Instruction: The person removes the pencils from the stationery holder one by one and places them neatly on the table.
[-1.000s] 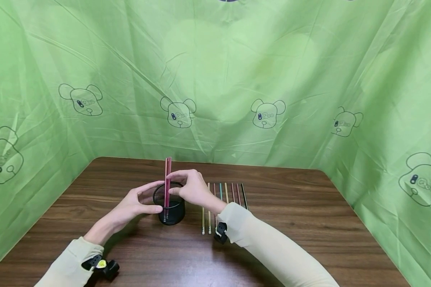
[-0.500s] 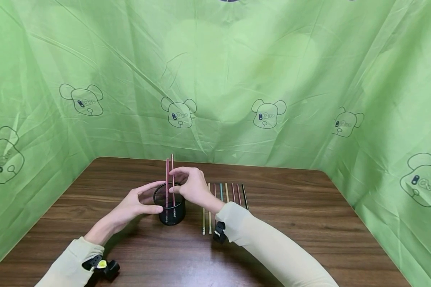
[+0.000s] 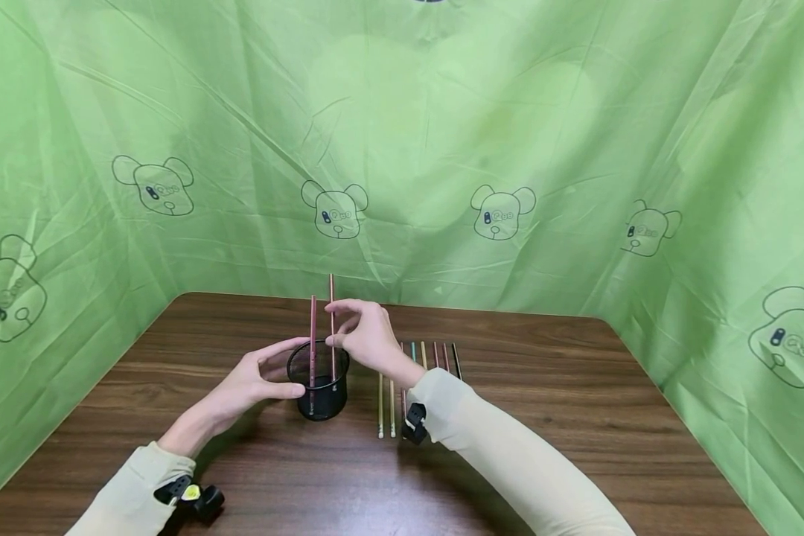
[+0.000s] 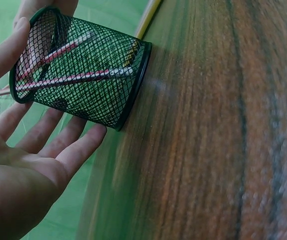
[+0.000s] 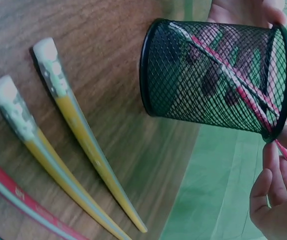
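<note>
A black mesh pencil cup (image 3: 323, 404) stands upright on the table. My left hand (image 3: 241, 387) holds it from the left, thumb at the near rim and fingers spread round the far side. Above the cup's right side, my right hand (image 3: 368, 339) pinches a reddish-pink pencil (image 3: 331, 286) between thumb and fingers. Its eraser end is inside the cup, raised off the bottom, as the mesh shows in the right wrist view. A second pink pencil (image 3: 313, 320) leans in the cup, eraser end down, touched by neither hand.
Right of the cup, several pencils lie side by side, partly hidden under my right forearm. Two yellow pencils (image 5: 96, 145) are closest to the cup; a black one (image 3: 456, 361) is at the row's far right. Green cloth (image 3: 402, 149) hangs behind the table.
My right hand has moved up and to the right with its pencil, which now stands apart from the other pencil and higher in the cup. The left hand stays in place.
</note>
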Motion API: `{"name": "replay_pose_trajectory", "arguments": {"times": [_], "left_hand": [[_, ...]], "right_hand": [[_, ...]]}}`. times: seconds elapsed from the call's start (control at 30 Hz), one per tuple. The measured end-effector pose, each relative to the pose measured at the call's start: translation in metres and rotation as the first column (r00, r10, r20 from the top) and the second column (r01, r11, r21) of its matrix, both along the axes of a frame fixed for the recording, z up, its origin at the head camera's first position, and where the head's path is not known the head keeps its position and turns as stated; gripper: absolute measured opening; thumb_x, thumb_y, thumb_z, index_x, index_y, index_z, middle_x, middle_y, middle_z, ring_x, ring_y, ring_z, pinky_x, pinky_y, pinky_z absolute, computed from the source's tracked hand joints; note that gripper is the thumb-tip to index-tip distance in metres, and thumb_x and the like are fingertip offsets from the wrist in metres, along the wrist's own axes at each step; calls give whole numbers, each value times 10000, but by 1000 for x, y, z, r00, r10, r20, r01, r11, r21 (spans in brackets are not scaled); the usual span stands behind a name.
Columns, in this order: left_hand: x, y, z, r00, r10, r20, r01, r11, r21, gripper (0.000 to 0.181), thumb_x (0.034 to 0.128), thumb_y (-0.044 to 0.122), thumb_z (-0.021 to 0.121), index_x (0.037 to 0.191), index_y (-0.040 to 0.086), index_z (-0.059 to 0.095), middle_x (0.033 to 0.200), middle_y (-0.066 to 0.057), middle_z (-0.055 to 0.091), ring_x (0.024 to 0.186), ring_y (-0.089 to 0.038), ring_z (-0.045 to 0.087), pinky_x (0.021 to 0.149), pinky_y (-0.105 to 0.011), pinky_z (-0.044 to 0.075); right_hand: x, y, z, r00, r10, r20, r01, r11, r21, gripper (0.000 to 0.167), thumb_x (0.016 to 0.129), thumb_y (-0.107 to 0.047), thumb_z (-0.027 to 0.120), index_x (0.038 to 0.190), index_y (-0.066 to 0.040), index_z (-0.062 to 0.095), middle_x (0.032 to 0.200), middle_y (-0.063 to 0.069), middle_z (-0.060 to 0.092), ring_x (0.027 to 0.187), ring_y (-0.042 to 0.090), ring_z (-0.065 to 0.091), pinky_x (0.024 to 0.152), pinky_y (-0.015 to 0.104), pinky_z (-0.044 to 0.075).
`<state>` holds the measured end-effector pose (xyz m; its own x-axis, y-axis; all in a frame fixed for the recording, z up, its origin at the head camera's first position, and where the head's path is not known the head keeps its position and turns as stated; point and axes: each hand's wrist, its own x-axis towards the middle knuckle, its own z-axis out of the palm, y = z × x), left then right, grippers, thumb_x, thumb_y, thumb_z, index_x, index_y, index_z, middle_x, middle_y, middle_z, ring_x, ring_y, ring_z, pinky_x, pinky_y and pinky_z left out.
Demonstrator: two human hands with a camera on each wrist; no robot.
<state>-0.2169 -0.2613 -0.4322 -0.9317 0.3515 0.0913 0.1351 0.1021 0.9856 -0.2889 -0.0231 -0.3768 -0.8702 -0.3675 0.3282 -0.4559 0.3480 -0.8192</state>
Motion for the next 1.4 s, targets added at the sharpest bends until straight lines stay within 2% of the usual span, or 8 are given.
{"name": "replay_pose_trajectory", "arguments": {"times": [0.07,0.17,0.3,0.47,0.63,0.9,1.2,1.4], "left_hand": [[0,0,0,1000,0,3,0,1000,-2,760,922,36,791,1598,115,454,1593,-228,450,1410,-402,488,1005,-333,484],[-1,0,1,1000,-4,2,4,1000,1,762,921,35,792,1598,123,455,1593,-228,448,1409,-401,488,1008,-339,483],[-1,-1,0,1000,-9,-13,9,1000,0,758,929,27,782,1603,123,449,1582,-248,452,1390,-387,510,1011,-351,485],[-1,-1,0,1000,-10,-20,10,1000,-6,752,930,22,779,1600,133,456,1578,-260,452,1372,-340,540,1008,-339,485],[-2,-2,0,1000,-4,-26,4,1000,-21,745,930,33,785,1595,141,466,1573,-244,466,1380,-352,530,1011,-339,478],[-1,-2,1,1000,-5,-16,4,1000,-23,740,937,20,769,1598,147,462,1577,-236,465,1396,-394,502,1004,-332,475],[-1,-2,1,1000,-6,-19,6,1000,-26,731,937,14,767,1592,149,472,1575,-241,466,1382,-364,526,1005,-326,472],[-1,-1,1,1000,-5,-19,5,1000,-12,752,926,16,783,1596,134,463,1558,-265,476,1334,-313,580,988,-322,494]], "right_hand": [[-1,2,2,1000,-1,12,1,1000,-5,486,786,6,908,1217,-180,782,983,-21,766,713,87,717,601,278,540],[-3,3,3,1000,0,13,0,1000,-11,485,790,9,903,1216,-190,783,1061,-39,757,728,88,729,588,279,551],[-5,5,5,1000,1,12,-1,1000,-26,497,788,29,894,1221,-187,783,1109,-62,742,750,103,741,600,282,565],[-6,7,10,1000,10,24,-9,998,-56,515,797,55,875,1244,-179,773,1166,-18,750,751,81,742,644,290,577],[-8,10,17,999,21,41,-16,993,-115,514,814,68,861,1260,-170,767,1190,-12,746,769,93,748,675,295,586],[-9,14,31,996,63,66,-50,981,-190,520,822,80,855,1278,-153,765,1214,20,730,805,143,764,648,299,578],[-10,22,42,989,115,93,-88,964,-251,548,813,98,853,1293,-149,757,1231,-16,729,849,183,771,710,304,585],[-6,30,47,984,143,110,-109,957,-269,556,827,104,840,1316,-141,744,1264,5,712,877,203,769,748,324,589]]}}
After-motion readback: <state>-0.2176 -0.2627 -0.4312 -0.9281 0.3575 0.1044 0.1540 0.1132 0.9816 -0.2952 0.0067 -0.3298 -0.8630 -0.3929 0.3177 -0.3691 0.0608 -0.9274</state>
